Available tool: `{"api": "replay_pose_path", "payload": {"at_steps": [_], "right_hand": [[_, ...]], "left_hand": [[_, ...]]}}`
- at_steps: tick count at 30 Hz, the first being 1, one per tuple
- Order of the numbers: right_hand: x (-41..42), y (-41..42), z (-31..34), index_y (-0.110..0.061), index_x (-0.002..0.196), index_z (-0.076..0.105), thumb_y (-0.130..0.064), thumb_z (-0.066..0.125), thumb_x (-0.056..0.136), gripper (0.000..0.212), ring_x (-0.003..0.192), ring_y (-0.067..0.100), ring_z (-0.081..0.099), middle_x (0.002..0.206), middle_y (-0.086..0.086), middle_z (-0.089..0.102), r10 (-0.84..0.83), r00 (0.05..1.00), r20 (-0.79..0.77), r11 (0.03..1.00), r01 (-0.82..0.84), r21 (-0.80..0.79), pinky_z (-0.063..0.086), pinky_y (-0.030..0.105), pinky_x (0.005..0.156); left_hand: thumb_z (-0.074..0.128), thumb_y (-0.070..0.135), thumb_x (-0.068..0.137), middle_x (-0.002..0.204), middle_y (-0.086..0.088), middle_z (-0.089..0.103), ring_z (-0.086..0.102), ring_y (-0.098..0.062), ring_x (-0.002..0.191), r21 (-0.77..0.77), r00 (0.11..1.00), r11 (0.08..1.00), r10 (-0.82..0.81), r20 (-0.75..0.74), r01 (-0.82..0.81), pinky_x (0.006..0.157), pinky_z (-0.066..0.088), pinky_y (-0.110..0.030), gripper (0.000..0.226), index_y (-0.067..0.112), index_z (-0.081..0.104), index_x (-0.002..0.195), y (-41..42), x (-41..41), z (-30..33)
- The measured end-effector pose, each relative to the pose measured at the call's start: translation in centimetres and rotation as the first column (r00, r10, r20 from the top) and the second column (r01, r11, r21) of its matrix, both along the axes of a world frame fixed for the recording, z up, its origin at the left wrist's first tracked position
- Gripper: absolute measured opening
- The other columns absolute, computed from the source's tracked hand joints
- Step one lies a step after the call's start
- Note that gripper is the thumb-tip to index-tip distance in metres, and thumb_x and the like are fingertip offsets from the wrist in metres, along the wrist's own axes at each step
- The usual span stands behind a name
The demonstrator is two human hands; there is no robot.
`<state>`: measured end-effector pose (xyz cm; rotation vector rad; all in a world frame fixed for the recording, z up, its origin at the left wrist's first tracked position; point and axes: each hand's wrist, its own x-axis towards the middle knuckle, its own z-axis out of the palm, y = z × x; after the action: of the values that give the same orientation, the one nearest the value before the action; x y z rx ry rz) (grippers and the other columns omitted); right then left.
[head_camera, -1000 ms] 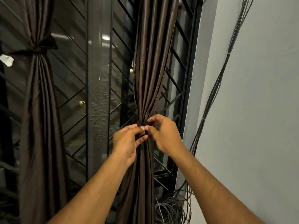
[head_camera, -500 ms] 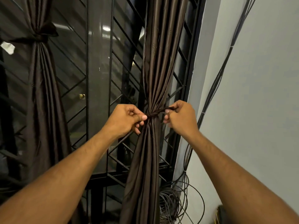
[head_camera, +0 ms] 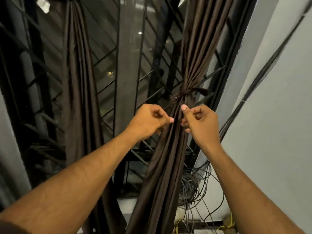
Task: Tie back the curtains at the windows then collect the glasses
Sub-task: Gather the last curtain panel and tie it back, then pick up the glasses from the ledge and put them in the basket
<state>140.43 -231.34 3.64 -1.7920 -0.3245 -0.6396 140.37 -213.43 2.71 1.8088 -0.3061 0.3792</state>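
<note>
The dark brown curtain [head_camera: 194,53] on the right is gathered by a knotted tie [head_camera: 185,92] of the same cloth. One tie end sticks out free to the right. A thin end slants down-left toward my left hand [head_camera: 150,121], whose fingers are curled just left of the folds; I cannot see whether it holds that end. My right hand [head_camera: 199,122] is just below the knot with fingers curled and thumb up against the curtain, holding nothing. A second brown curtain [head_camera: 76,73] hangs at the left. No glasses are in view.
A black metal window grille [head_camera: 118,65] stands behind both curtains. The grey wall [head_camera: 278,107] on the right carries black cables [head_camera: 260,71], and a tangled coil of wire [head_camera: 194,188] lies on the floor by the curtain's foot.
My hands stopped pulling the tie ends apart and dropped below the knot, closer together. The right tie end now hangs free. The view tilted downward.
</note>
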Motion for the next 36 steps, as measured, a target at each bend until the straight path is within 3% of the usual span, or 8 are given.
{"api": "replay_pose_path", "payload": {"at_steps": [6,15,18,21,25,29,32,36], "right_hand": [[0.0,3.1,-8.2,-0.006,0.088,0.064,-0.038,0.068,0.096,0.033,0.067,0.02,0.075,0.071,0.009,0.073,0.243,0.958,-0.154,0.969,-0.248,-0.01,0.058,0.031,0.062],[-1.5,12.8,-21.7,-0.011,0.079,0.062,-0.047,0.068,0.094,0.04,0.066,0.032,0.068,0.067,0.014,0.066,0.421,0.811,-0.407,0.84,-0.518,-0.163,0.058,0.053,0.067],[-3.8,17.1,-25.3,-0.016,0.074,0.058,-0.063,0.062,0.088,0.049,0.063,0.026,0.065,0.062,0.006,0.061,0.471,0.751,-0.464,0.771,-0.606,-0.198,0.058,0.051,0.065],[-5.4,20.9,-26.8,-0.021,0.071,0.057,-0.052,0.065,0.092,0.038,0.062,0.015,0.064,0.06,-0.001,0.06,0.467,0.757,-0.456,0.763,-0.606,-0.225,0.058,0.045,0.066],[-5.0,25.8,-24.3,-0.021,0.078,0.06,-0.042,0.069,0.095,0.028,0.063,0.007,0.062,0.065,-0.007,0.061,0.496,0.808,-0.317,0.803,-0.566,-0.186,0.055,0.034,0.063],[-2.0,31.3,-15.2,-0.025,0.1,0.062,-0.045,0.069,0.094,0.022,0.084,0.005,0.066,0.089,-0.012,0.067,0.508,0.861,-0.035,0.852,-0.508,-0.123,0.058,0.032,0.071],[0.3,33.9,-6.7,-0.022,0.116,0.062,-0.043,0.073,0.091,0.033,0.098,0.008,0.063,0.107,-0.01,0.065,0.377,0.892,0.249,0.926,-0.362,-0.105,0.057,0.033,0.079],[3.4,35.7,6.0,-0.012,0.13,0.057,-0.038,0.081,0.083,0.059,0.119,0.018,0.051,0.128,0.002,0.055,0.052,0.784,0.618,0.998,-0.068,0.001,0.046,0.039,0.101]], "left_hand": [[0.082,0.044,0.08,0.074,0.001,0.075,0.072,-0.013,0.075,0.339,0.96,0.928,0.22,-0.171,-0.153,0.076,0.06,-0.037,0.028,0.017,0.074,0.076,5.5,-3.1,-9.0],[0.079,0.043,0.084,0.069,0.007,0.069,0.063,0.004,0.065,0.454,0.729,0.827,0.53,-0.434,-0.331,0.065,0.047,-0.013,0.029,0.018,0.069,0.071,15.4,-14.9,-20.9],[0.08,0.045,0.081,0.066,0.009,0.067,0.06,0.004,0.061,0.482,0.628,0.772,0.626,-0.462,-0.414,0.063,0.044,-0.019,0.031,0.021,0.067,0.068,18.6,-19.0,-23.5],[0.079,0.044,0.082,0.071,0.004,0.073,0.066,-0.005,0.067,0.501,0.543,0.745,0.665,-0.513,-0.44,0.068,0.052,-0.025,0.03,0.017,0.07,0.073,21.6,-21.4,-24.7],[0.079,0.043,0.083,0.081,0.007,0.074,0.067,-0.003,0.075,0.487,0.532,0.684,0.729,-0.43,-0.543,0.075,0.056,-0.028,0.023,0.022,0.071,0.086,26.1,-21.1,-23.7],[0.082,0.041,0.08,0.117,0.012,0.064,0.061,0.003,0.099,0.317,0.674,0.692,0.716,-0.184,-0.648,0.077,0.045,-0.003,0.054,0.025,0.059,0.126,30.0,-15.4,-16.6],[0.086,0.051,0.072,0.141,0.018,0.049,0.05,0.008,0.124,0.226,0.789,0.759,0.609,0.084,-0.611,0.099,0.044,-0.013,0.087,0.033,0.041,0.145,31.9,-9.8,-9.3],[0.088,0.063,0.062,0.161,0.02,0.024,0.024,0.011,0.145,0.215,0.85,0.84,0.426,0.309,-0.499,0.117,0.031,-0.021,0.122,0.041,0.015,0.157,32.5,-3.4,1.0]]}}
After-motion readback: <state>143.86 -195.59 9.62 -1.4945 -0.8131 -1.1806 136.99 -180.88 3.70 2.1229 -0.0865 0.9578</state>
